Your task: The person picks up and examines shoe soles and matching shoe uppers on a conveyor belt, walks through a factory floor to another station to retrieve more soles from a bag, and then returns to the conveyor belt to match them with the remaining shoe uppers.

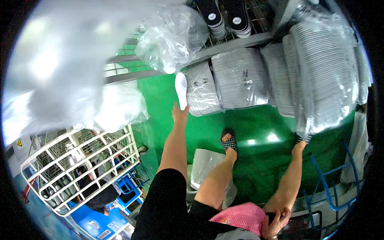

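Observation:
A white shoe insole stands upright in my left hand, whose fingers are closed on its lower end. It is right beside a clear-bagged stack of grey-white insoles on the green floor. My right hand is low in the view by my right leg, its bent fingers apart over something dark. A pink textured cloth lies next to it across my lap.
More large bagged stacks stand to the right, under a metal rack with black-and-white shoes. Plastic bags hang ahead. A white wire cart stands at left, a person beyond it. Blue tubing is at right.

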The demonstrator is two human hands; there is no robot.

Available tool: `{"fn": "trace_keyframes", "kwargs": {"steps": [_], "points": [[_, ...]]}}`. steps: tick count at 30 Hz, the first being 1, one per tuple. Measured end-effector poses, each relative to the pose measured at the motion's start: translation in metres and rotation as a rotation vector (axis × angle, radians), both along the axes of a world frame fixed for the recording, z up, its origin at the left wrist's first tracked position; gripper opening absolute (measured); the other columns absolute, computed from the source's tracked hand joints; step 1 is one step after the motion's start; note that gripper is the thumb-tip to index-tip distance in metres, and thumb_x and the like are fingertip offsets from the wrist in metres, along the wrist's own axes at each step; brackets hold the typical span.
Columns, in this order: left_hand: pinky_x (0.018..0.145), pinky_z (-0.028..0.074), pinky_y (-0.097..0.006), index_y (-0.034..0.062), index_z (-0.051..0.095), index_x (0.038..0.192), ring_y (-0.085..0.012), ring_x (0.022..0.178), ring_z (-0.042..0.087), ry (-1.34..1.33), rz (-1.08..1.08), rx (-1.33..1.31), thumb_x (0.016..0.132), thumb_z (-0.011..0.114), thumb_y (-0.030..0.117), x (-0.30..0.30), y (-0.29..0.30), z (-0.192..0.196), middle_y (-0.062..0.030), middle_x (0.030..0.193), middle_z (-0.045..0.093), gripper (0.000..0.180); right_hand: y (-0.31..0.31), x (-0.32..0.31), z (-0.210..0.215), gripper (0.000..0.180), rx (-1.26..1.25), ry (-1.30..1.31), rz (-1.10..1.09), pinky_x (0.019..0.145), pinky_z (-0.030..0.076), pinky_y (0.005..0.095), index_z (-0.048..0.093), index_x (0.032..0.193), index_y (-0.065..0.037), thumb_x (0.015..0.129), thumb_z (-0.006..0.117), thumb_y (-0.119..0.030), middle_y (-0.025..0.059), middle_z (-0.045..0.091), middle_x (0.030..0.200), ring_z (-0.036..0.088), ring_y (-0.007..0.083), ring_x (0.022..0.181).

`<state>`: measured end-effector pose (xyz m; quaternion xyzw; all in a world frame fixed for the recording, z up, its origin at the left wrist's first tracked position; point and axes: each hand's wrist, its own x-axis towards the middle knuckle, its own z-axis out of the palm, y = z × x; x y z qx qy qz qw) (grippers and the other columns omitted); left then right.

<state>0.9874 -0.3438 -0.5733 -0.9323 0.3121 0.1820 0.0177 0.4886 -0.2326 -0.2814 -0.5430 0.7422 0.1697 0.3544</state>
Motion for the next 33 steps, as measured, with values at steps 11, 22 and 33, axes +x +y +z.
{"fn": "trace_keyframes", "kwargs": {"steps": [11,22,33], "points": [[0.066,0.044,-0.040,0.0041,0.032,0.123,-0.0343,0.080,0.055,-0.015,0.087,-0.236,0.072,0.045,0.009,0.041,0.018,-0.013,-0.0226,0.092,0.055,0.052,0.035,0.006,-0.018,0.051,-0.065,0.119,0.328,0.088,0.029,0.0476,0.051,0.109,-0.017,0.068,0.063,-0.045,0.0102,0.030,0.127,0.029,0.0285,0.114],[0.077,0.036,-0.024,0.0095,0.034,0.125,-0.0137,0.087,0.044,1.198,0.170,-0.386,0.086,0.040,0.017,-0.169,-0.013,0.467,-0.0044,0.099,0.048,0.041,-0.067,0.018,-0.002,0.065,-0.137,-0.144,0.116,0.091,0.028,0.0435,0.039,0.116,-0.011,0.063,0.066,-0.037,0.0132,0.034,0.123,0.033,0.0279,0.112],[0.055,0.031,-0.021,0.0066,0.041,0.119,-0.0096,0.063,0.040,0.452,-0.157,-1.295,0.076,0.047,0.052,-0.118,-0.184,0.826,0.0004,0.074,0.043,0.063,-0.172,-0.015,0.044,0.081,-0.269,-0.611,-0.143,0.093,0.027,0.0394,0.028,0.123,-0.005,0.058,0.069,-0.030,0.0161,0.039,0.119,0.037,0.0273,0.110]]}}
